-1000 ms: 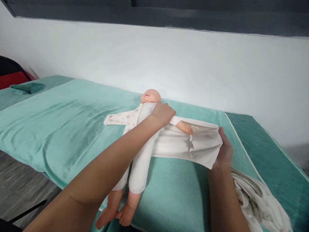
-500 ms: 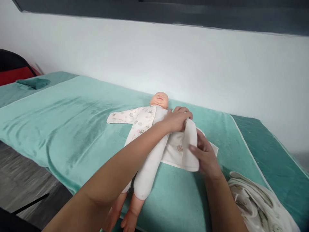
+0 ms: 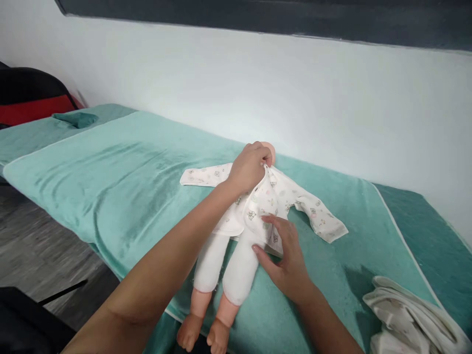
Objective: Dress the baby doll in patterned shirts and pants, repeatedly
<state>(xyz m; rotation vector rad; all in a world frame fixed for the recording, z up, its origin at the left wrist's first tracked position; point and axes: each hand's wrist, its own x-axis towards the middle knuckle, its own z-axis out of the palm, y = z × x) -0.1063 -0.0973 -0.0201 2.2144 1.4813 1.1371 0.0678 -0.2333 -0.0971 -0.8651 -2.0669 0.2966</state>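
Note:
A baby doll (image 3: 240, 278) lies on its back, its head (image 3: 271, 147) partly hidden behind my left hand (image 3: 250, 164). It has white cloth legs and bare plastic feet. A white printed baby shirt (image 3: 271, 196) covers its torso, with both sleeves spread out to the sides. My left hand pinches the edge of the shirt's front at the neck. Beside the lower hem, my right hand (image 3: 285, 255) has its thumb and fingers apart, the fingertips resting against the shirt front.
A green cloth (image 3: 118, 177) covers the table, with wrinkles on the left. Folded pale fabric (image 3: 409, 314) lies at the lower right. A red and black chair (image 3: 37, 98) stands at the far left. Behind the table is a white wall (image 3: 228, 78).
The shirt's right-hand front panel, folded back earlier, now lies over the doll's chest. My left hand has moved up to the neck; my right hand has let go of the fabric and moved left.

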